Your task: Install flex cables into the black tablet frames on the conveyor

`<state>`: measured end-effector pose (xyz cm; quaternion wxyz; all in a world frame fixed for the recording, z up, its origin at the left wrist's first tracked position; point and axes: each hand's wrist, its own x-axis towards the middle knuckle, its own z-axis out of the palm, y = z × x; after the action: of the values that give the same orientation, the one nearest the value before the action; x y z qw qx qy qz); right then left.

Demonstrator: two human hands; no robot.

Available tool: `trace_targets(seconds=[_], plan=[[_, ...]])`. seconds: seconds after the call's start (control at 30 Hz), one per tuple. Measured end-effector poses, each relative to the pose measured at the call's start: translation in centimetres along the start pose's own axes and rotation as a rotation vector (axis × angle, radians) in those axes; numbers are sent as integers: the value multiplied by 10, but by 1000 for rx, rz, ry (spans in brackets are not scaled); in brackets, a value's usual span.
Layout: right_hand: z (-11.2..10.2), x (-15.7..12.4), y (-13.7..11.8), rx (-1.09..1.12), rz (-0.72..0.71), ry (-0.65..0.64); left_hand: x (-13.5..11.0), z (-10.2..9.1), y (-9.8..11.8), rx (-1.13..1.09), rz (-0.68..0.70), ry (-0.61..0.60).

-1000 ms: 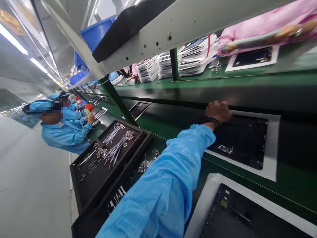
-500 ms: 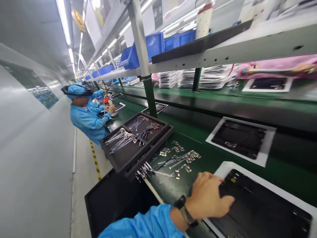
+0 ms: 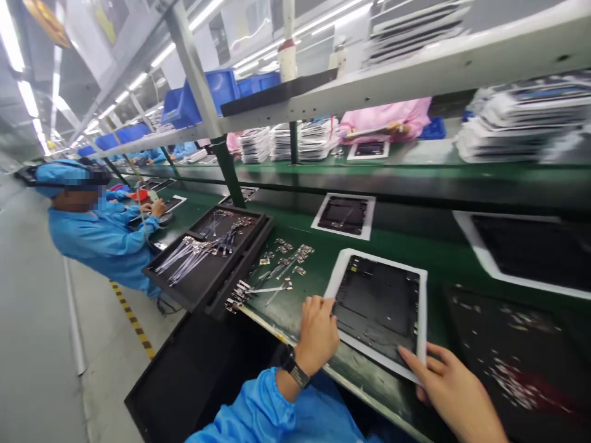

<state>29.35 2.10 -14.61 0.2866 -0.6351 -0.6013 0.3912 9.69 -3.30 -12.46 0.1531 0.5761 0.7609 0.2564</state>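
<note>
1. The white-framed panel (image 3: 376,307) lies flat on the green desk (image 3: 434,258), directly in front of the person, near the desk's front edge.
2. The panel's long axis runs from about 6 o'clock to 12 o'clock, away from the person, tilted slightly toward 1 o'clock.
3. The left hand (image 3: 318,332) rests at the panel's 9 o'clock edge, toward the near corner. The fingers are curled loosely, with the fingertips on the white frame. It clamps nothing.
4. The right hand (image 3: 455,394) sits at the panel's 5 o'clock corner. The fingers are extended, and the fingertips touch the white frame. Whether the thumb is under the edge cannot be told.
5. Both hands touch the panel; neither is clearly nearer.
6. Loose metal hinge parts (image 3: 277,277) lie on the desk at 10 o'clock from the left hand, just beside the panel.
7. A black parts tray (image 3: 207,255) with long metal pieces stands further out at 10 o'clock.
8. A second framed panel (image 3: 344,215) lies at 12 o'clock, well apart. A third (image 3: 530,252) lies at 2 o'clock.
9. A co-worker in a blue smock (image 3: 99,240) works at 9 o'clock.
</note>
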Motion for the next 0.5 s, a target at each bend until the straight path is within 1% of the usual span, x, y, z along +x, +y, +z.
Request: trace_targets(seconds=[0.07,0.1,0.23,0.4,0.47,0.5], plan=[[-5,-3,-4,-89,-25,-3,-7,1,-2,65,47,12],[-7,-4,-4,-117,-62,3,-9,1,-3,90,76,19],[-12,-9,1,-224,-173,-42,-12,5,-12,188,183,65],[-6,-20,7,-275,-177,-67,-16,10,-12,315,204,128],[-9,-25,7,-252,-186,-61,-16,10,-12,334,201,136],[-15,-26,7,-231,-200,-52,-16,10,-13,331,201,135]])
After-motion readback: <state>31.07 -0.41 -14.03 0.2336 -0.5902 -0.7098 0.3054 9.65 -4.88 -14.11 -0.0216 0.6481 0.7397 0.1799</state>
